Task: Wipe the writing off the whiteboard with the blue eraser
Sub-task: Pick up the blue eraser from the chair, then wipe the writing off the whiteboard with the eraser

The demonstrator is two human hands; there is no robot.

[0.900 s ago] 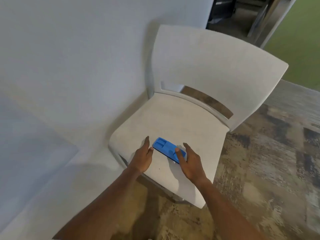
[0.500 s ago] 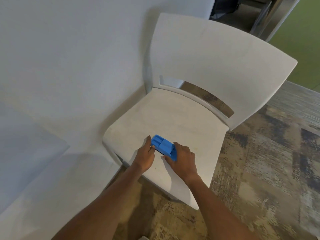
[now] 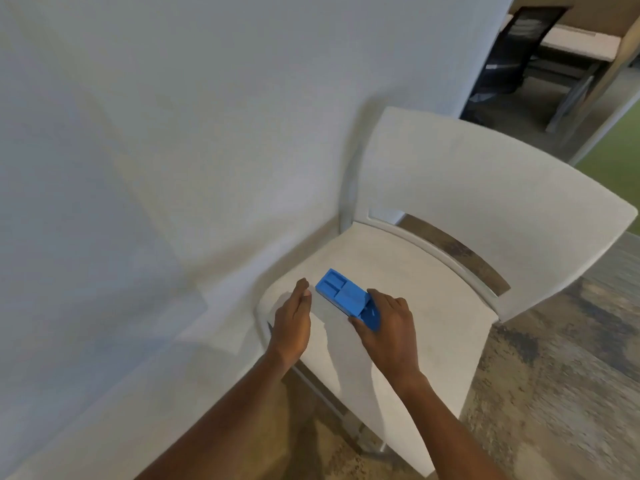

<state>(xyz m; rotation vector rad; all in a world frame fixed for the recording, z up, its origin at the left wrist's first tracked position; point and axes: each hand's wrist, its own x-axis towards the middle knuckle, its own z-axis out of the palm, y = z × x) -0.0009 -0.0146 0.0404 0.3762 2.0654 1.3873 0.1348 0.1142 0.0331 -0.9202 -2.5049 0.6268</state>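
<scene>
The blue eraser (image 3: 347, 298) sits near the front left corner of the chair (image 3: 433, 282) seat, with a fair bit of bare seat behind it toward the backrest and off to the right edge. The right hand (image 3: 389, 329) has its fingers wrapped over the near end of the eraser, gripping it. The left hand (image 3: 292, 322) is just beside the eraser's far end, fingers straight and loosely together, holding nothing; can't tell if it's actually touching. The chair's left edge is tight against a plain white wall (image 3: 173, 133), patchy carpet (image 3: 554, 375) on the right. Whether the eraser is lifted or flat on the seat is hard to make out, and no whiteboard writing is readable from here
</scene>
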